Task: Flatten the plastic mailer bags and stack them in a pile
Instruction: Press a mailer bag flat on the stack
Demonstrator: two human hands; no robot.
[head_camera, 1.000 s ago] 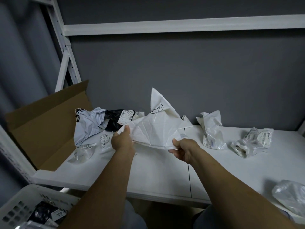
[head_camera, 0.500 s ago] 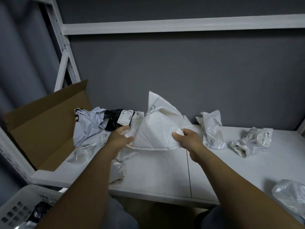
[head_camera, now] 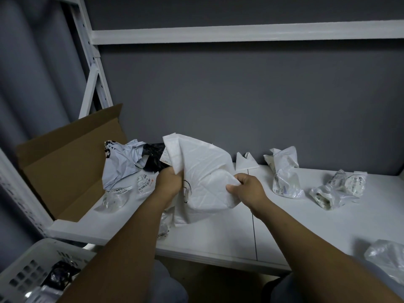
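I hold a creased white mailer bag [head_camera: 203, 171] above the white shelf [head_camera: 218, 235]. My left hand [head_camera: 169, 181] grips its left side, with fingers buried in the plastic. At the bag's right edge my right hand [head_camera: 247, 186] pinches it between thumb and fingers. The bag hangs crumpled, its top corner up and to the left. A crumpled pale grey bag [head_camera: 124, 162] and a black bag [head_camera: 154, 158] lie behind to the left. A small white folded bag [head_camera: 246, 161] sits behind, against the wall.
Crumpled clear bags lie on the shelf at right [head_camera: 284, 173], [head_camera: 338, 189], at the front right edge [head_camera: 387, 256] and at left [head_camera: 113, 197]. An open cardboard box [head_camera: 65, 162] stands at the left end. A white basket [head_camera: 28, 276] sits below left.
The bag has been turned and bunched: its peak tipped over to the left and its lower part now hangs down. Both hands shifted their grip closer together. The small white folded bag is now uncovered.
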